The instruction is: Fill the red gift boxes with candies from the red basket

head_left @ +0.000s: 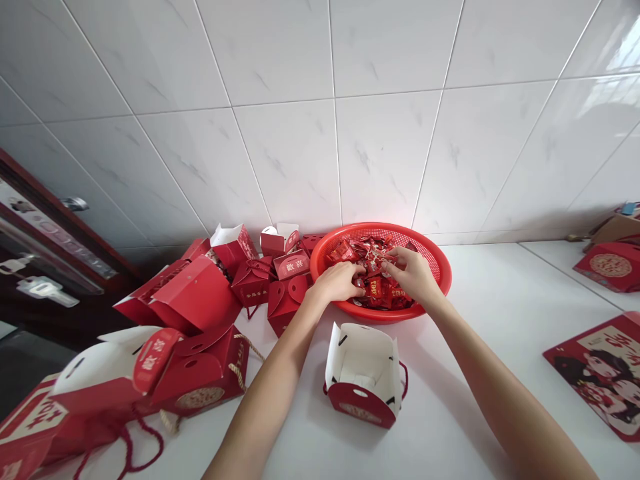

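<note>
Both hands are inside a red plastic basket point(444, 267) full of red-wrapped candies point(383, 293). My left hand point(340, 281) comes in over the near left rim, its fingers curled around a small dark red wrapped candy. From the right, my right hand point(411, 270) reaches in with thumb and fingers pinched on a patterned red wrapped candy; part of it is hidden. Between my forearms stands a red and white candy box point(363, 400), its top open and its white inside bare. A dark red cord handle hangs at its side.
Several red gift boxes point(200, 293) crowd the left side, some open, some folded closed. A red printed card or bag point(600, 373) lies at the right, with another red box point(607, 265) behind it. A tiled wall point(385, 160) rises behind the white counter point(480, 313).
</note>
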Motion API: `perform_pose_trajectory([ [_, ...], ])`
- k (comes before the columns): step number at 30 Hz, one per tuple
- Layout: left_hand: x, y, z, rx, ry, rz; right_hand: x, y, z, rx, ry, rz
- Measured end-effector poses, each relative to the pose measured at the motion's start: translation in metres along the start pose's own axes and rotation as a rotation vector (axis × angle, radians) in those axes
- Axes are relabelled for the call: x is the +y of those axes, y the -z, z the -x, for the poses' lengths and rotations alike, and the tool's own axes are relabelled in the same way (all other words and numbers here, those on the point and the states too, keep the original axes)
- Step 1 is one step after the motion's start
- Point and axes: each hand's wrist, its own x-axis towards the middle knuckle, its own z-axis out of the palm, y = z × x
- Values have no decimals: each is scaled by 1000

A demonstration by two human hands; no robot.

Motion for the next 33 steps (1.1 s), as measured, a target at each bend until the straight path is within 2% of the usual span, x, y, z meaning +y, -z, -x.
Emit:
perform_pose_trajectory([
  [7,1,0,2,5,22,17,2,0,1,5,-8,-44],
  [16,1,0,5,142,22,168,-1,1,0,-4,-50,-128],
  [24,-12,-4,3,302,-52,547,-9,9,4,-52,-94,-259],
  [29,-18,-2,5,275,-37,729,-13,11,6,-56,-132,-440],
  [31,-18,-1,5,309,-57,724,-12,10,6,-24,-129,-495],
  [33,-16,-1,6,356,-59,616,-10,9,6,31,-121,-526],
])
